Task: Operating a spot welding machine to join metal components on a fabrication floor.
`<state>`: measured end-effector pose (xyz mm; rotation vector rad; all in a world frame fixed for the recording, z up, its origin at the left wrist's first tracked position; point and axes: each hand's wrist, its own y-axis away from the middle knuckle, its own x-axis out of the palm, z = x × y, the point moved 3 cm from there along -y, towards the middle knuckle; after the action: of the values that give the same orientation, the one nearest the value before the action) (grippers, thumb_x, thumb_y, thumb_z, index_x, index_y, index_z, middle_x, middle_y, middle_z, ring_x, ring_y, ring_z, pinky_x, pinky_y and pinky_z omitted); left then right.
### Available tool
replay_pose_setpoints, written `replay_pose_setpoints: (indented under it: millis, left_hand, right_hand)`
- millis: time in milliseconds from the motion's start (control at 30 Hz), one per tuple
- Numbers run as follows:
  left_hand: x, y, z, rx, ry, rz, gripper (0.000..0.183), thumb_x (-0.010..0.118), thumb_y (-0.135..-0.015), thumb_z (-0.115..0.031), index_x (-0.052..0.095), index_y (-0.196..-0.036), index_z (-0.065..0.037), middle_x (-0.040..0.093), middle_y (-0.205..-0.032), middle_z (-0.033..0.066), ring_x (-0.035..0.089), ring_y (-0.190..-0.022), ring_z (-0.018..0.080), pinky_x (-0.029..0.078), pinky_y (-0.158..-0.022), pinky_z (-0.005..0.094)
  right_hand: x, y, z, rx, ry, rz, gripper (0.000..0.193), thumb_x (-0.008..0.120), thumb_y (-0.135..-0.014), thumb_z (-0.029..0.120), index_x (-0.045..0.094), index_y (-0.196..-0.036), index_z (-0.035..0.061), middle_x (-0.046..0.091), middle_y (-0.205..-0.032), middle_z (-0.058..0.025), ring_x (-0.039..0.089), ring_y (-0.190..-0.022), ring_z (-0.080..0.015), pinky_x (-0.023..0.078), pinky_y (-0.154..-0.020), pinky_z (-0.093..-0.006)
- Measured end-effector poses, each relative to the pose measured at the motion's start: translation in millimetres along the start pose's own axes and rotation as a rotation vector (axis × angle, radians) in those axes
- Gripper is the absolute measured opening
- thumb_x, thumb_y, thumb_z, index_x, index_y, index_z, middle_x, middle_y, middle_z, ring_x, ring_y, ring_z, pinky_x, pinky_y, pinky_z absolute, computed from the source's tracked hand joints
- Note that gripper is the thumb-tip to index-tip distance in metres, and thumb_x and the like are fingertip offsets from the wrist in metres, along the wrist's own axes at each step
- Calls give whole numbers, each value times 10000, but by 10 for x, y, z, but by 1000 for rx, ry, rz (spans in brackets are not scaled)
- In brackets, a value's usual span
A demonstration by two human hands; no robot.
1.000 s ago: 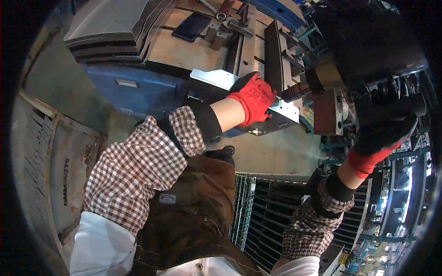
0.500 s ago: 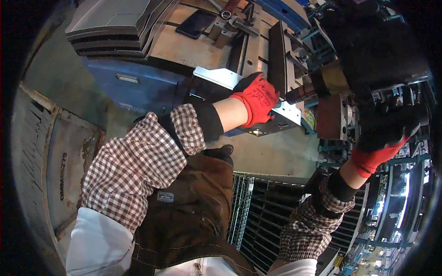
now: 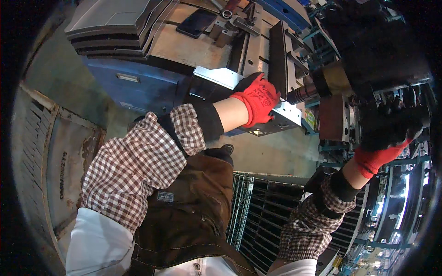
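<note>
My left hand (image 3: 258,99), in a red and black glove, is closed over the edge of a long bright metal bracket (image 3: 216,76) with holes in its right end (image 3: 289,112). Just right of the fingers, a drill chuck (image 3: 301,94) points down at the holed end; its tip is partly hidden by the hand. My right hand (image 3: 386,140), in a matching glove, is raised at the far right, beside the dark machine head (image 3: 373,50). Its fingers curl round what looks like a dark handle (image 3: 424,117), mostly lost in shadow.
A slotted machine table (image 3: 202,50) bears a phone (image 3: 196,23), a clamp block (image 3: 225,33) and stacked grey sheet parts (image 3: 108,23). Blue drawers (image 3: 133,85) stand below. A rusty metal container (image 3: 69,161) is at left, wire racking (image 3: 267,207) below, and shelving (image 3: 391,207) at right.
My right hand has shifted very slightly to the right. The left hand and the bracket keep their place.
</note>
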<state>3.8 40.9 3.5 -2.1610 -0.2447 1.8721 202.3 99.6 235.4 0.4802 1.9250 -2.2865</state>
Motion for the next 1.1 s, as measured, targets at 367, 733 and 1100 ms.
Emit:
replay_pose_setpoints:
  millis: [367,733,1100]
  left_hand:
    - [81,-8,9,21,-10,-119,758,661,-840,-542,536,-1415,-65,644,-1162,171,583,-1158,338,261,-1180,513]
    - [-62,102,94,-18,19,-78,665,644,-872,-512,549,-1367,-79,654,-1094,161,593,-1129,332,285,-1170,498]
    - [-238,199,94,132,201,-222,668,656,-884,-358,460,-1439,-43,513,-1301,166,466,-1273,310,251,-1188,479]
  right_hand:
    - [-172,-495,-10,21,-109,-43,745,473,-1022,569,353,-1520,28,482,-1472,-166,525,-1297,-293,431,-1099,-437]
    - [372,678,-690,411,-480,-314,721,456,-1049,496,244,-1569,45,337,-1598,-154,365,-1437,-260,273,-1196,-424]
    - [1021,3922,-975,1246,-149,349,552,577,-996,251,440,-1497,63,670,-1198,-187,639,-1085,-315,495,-941,-439]
